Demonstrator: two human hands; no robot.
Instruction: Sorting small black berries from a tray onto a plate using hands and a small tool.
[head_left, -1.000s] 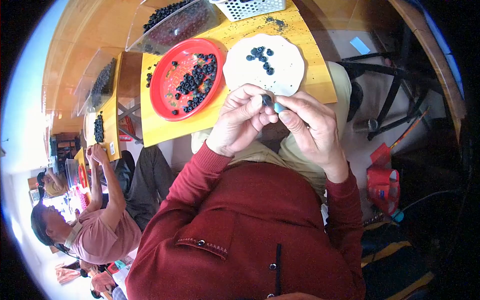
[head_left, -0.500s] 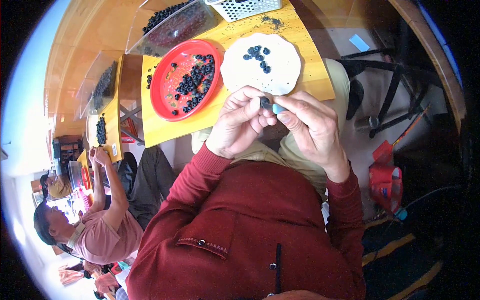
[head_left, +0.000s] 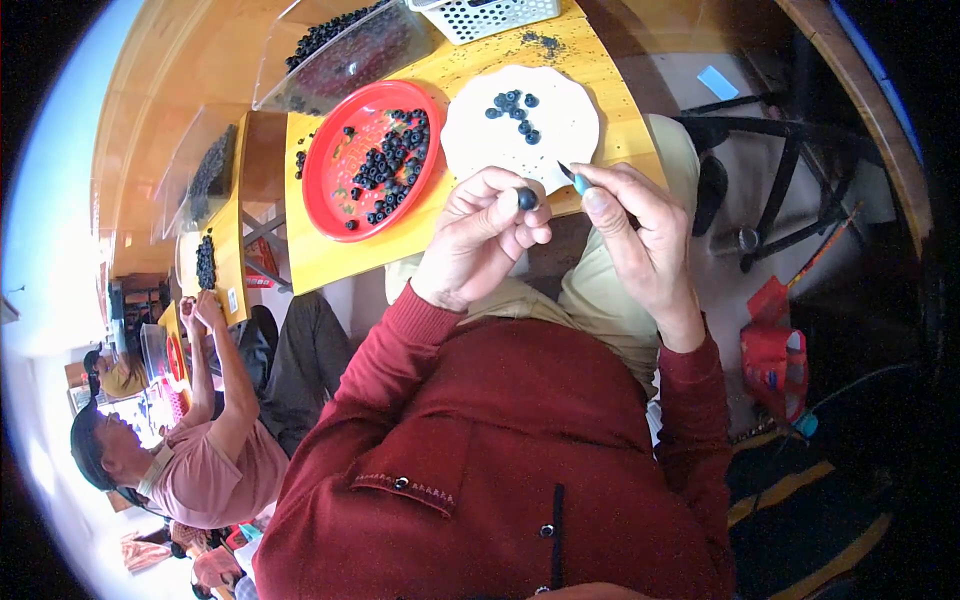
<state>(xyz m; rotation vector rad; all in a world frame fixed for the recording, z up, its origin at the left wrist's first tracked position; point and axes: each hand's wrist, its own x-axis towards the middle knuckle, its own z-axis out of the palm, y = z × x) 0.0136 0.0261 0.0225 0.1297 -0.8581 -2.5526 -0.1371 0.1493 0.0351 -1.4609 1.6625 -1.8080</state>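
Note:
Between the thumb and fingers of my left hand [head_left: 470, 235] is a small round black part [head_left: 527, 199], its smooth side showing. My right hand [head_left: 640, 225] pinches a slim tool with a light blue handle [head_left: 581, 183] and a dark pointed tip, likely a small trimming knife; the tip is apart from the part. Both hands are over my lap at the table's near edge. Just beyond them lies a white scalloped plate [head_left: 570, 110] with several black parts on it. Left of that, a red oval tray [head_left: 313, 175] holds many black ring-shaped parts [head_left: 385, 168].
A clear bin [head_left: 400, 45] of black parts and a white perforated basket [head_left: 490, 22] stand at the table's far side. Dark scraps [head_left: 545, 42] lie near the basket. At left, another person [head_left: 215, 465] works at a neighbouring table. A red bag [head_left: 775, 365] is at right.
My right hand has drawn the tool away to the right, off the black part. My left hand stays in place, with the part now showing more fully.

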